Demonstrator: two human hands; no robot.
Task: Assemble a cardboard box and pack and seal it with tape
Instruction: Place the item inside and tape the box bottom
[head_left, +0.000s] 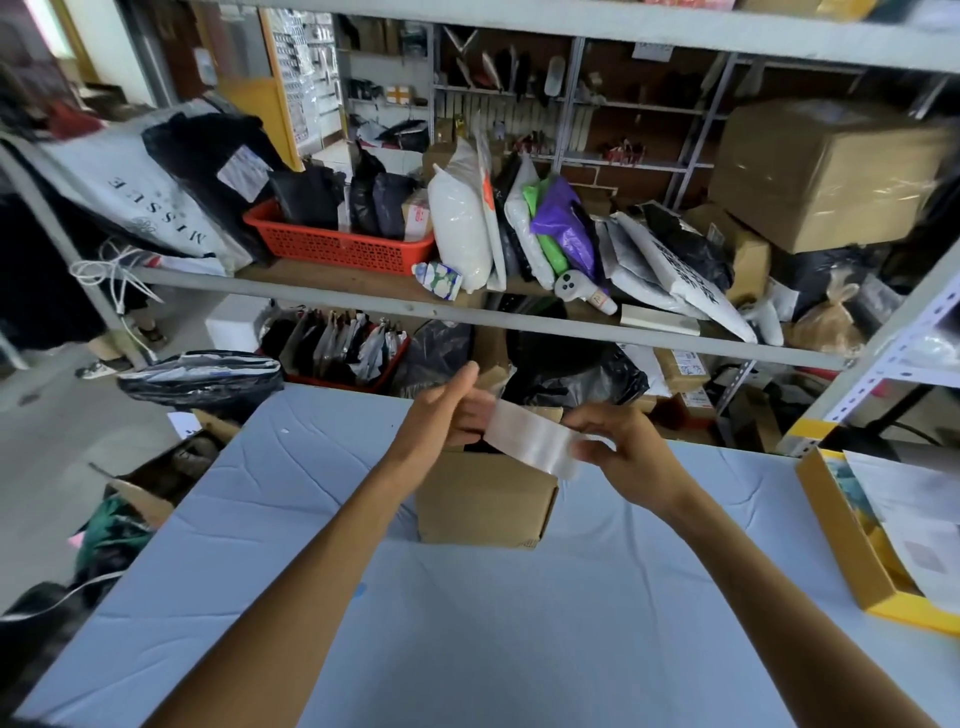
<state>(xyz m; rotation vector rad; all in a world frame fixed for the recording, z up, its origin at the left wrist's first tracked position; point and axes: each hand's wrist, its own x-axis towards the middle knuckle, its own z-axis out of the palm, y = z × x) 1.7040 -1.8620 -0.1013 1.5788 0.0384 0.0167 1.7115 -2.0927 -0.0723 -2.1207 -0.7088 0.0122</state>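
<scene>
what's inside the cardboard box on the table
Mostly hidden. The cardboard box looks open at the top, but the left hand, the right hand and the stretched tape cover it; only a dark gap shows, so its contents cannot be told.

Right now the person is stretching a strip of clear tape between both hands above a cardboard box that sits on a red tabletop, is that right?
Not quite: the tabletop is pale blue, not red. The head view shows it. The rest holds: the left hand and right hand stretch a strip of clear tape above the cardboard box sitting on that tabletop.
</scene>
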